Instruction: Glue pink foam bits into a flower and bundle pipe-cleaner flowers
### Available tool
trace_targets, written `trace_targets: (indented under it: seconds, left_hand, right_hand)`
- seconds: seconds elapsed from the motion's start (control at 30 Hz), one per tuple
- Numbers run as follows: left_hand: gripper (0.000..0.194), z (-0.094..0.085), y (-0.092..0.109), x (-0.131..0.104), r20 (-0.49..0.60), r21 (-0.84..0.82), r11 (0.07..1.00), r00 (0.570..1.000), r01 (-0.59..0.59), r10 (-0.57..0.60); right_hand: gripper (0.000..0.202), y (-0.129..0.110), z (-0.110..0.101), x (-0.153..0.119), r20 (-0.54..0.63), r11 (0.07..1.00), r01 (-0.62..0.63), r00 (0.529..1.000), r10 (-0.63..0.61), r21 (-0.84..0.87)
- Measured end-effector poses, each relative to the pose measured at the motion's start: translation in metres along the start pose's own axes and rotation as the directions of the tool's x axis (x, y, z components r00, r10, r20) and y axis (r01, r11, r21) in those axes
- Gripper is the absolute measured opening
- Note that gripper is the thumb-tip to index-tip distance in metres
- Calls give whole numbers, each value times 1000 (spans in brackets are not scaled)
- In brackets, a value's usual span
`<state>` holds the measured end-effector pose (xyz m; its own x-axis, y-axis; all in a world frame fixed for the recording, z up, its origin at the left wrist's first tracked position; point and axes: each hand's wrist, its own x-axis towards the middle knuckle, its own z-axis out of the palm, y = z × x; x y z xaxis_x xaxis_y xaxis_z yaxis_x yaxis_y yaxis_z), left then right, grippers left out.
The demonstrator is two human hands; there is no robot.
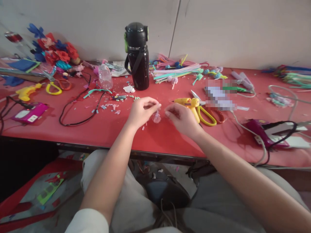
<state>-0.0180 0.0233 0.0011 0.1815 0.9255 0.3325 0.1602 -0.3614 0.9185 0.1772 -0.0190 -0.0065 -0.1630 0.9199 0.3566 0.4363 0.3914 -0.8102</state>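
Above the red tabletop, my left hand (pixel 143 112) pinches a small lilac fuzzy piece (pixel 157 117) that hangs below the fingertips and looks like bent pipe cleaner. A short gap to the right is my right hand (pixel 182 118), its thumb and forefinger drawn together; whatever is between them, if anything, is too small to make out. Just behind the right hand lies a yellow hot glue gun (pixel 186 102). Scissors with yellow and orange handles (pixel 206 116) rest beside it. Small cut scraps (pixel 115 106) are scattered left of my left hand.
A black drinking bottle (pixel 138 61) stands upright at the back, near a clear plastic bottle (pixel 105 77). Bundles of pipe cleaners (pixel 177 72) lie along the wall. Purple power strips sit left (pixel 30 113) and right (pixel 267 134), with loose cables. Another glue gun (pixel 28 92) lies left.
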Motion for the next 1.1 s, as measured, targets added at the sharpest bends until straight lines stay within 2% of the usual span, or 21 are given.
trace_targets:
  seconds: [0.07,0.17,0.3,0.5,0.77,1.1]
  left_hand:
    - [14,7,5,-4,118,-31,999,993,-25,28]
    - [17,15,12,-8,225,-59,997,973,-40,52]
    - [16,19,14,-10,294,-59,998,955,-14,31]
    - [20,19,15,-12,365,-64,997,931,34,-9]
    - [22,22,25,-16,410,-30,999,912,38,-23]
    - [20,31,23,-21,373,6,1000,928,-13,10]
  right_hand:
    - [13,-4,-7,-10,-20,999,5,1000,-4,38]
    - [15,-6,-16,-23,-79,995,-55,995,61,85]
    - [13,-3,-20,-29,-133,982,-137,979,154,130]
    - [12,-8,-21,-28,-136,994,-65,988,77,91]
    - [14,-12,-24,-28,-102,999,-9,995,12,33]
    - [15,-5,-23,-30,-184,946,140,963,-199,-291]
